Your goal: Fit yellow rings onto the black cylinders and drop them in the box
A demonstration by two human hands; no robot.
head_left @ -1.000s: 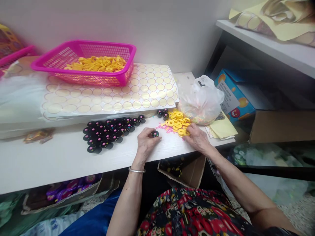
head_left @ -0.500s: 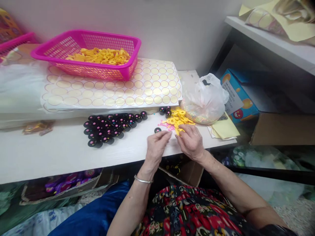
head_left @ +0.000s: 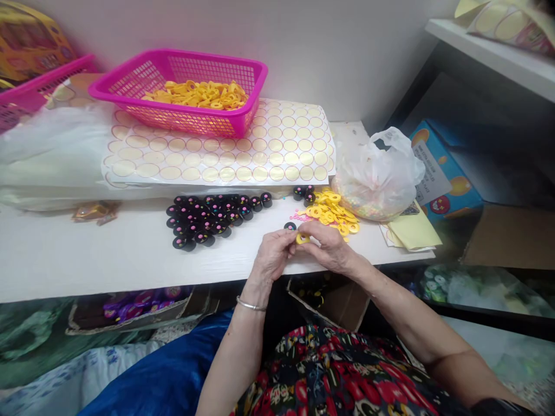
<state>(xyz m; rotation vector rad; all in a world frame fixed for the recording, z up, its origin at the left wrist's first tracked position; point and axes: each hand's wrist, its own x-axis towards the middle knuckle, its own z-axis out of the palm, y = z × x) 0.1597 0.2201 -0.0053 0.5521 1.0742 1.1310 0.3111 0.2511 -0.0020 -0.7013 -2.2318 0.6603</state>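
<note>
While my two hands meet just above the near edge of the white surface, I pinch one yellow ring between them: the left hand closes on it from the left with thumb and fingertips, the right hand from the right, so the ring sits at the meeting point of both sets of fingertips. A silver bangle circles my left wrist. Just beyond the ring a single black cap lies on the surface, near my left fingertips but apart from them. Farther left a cluster of black caps with coloured dots lies packed together. Beyond my right hand sits the loose pile of yellow rings, with a white plastic bag just beside it. Behind these lies a sheet of round stickers, and on its far part stands a pink basket holding more yellow rings.
</note>
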